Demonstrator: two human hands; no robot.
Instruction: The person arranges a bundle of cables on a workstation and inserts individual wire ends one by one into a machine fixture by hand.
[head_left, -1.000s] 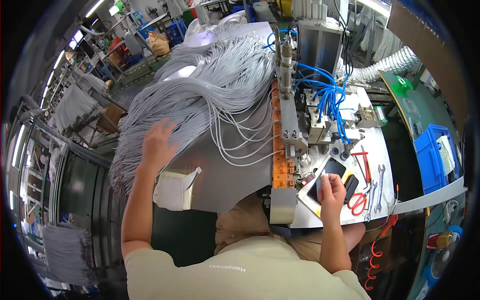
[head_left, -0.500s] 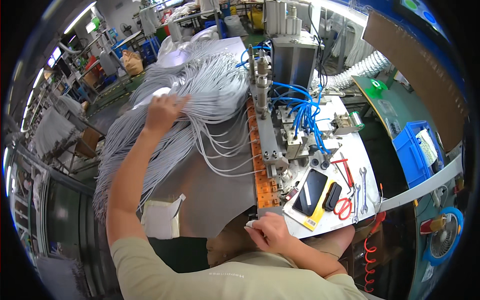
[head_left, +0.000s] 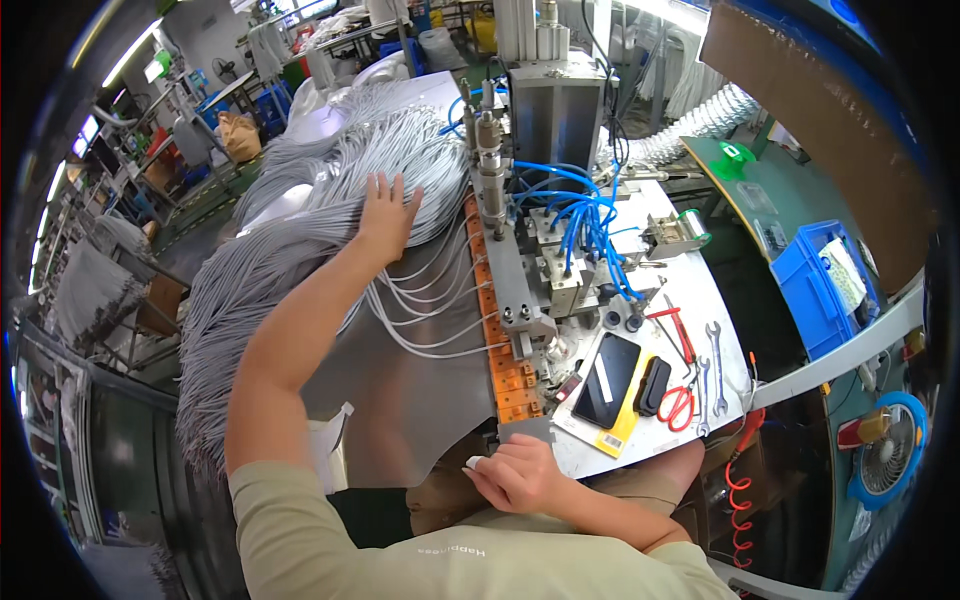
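My left hand (head_left: 386,218) lies on the near right side of a big heap of grey cables (head_left: 300,235), its fingers stretched out and apart, gripping none of them. From beside it, several cable ends run right into an orange toothed strip (head_left: 484,290) along the front of a metal press machine (head_left: 520,210). Close to my body, at the strip's near end, my right hand (head_left: 522,475) is closed, thumb against curled fingers. A small white bit (head_left: 473,462) shows at its fingertips; whether it is held or wrapped on a finger I cannot tell.
Right of the machine, the white tabletop carries a phone (head_left: 607,380), a black case (head_left: 652,387), red-handled scissors (head_left: 678,408), pliers (head_left: 684,335) and wrenches (head_left: 717,370). Blue air hoses (head_left: 590,215) loop over the machine. A blue bin (head_left: 815,290) and a fan (head_left: 890,455) stand farther right.
My left hand has moved right and nearer over the cables, and its fingers have spread. My right hand stays near the strip's end, still closed. The whole view has shifted slightly.
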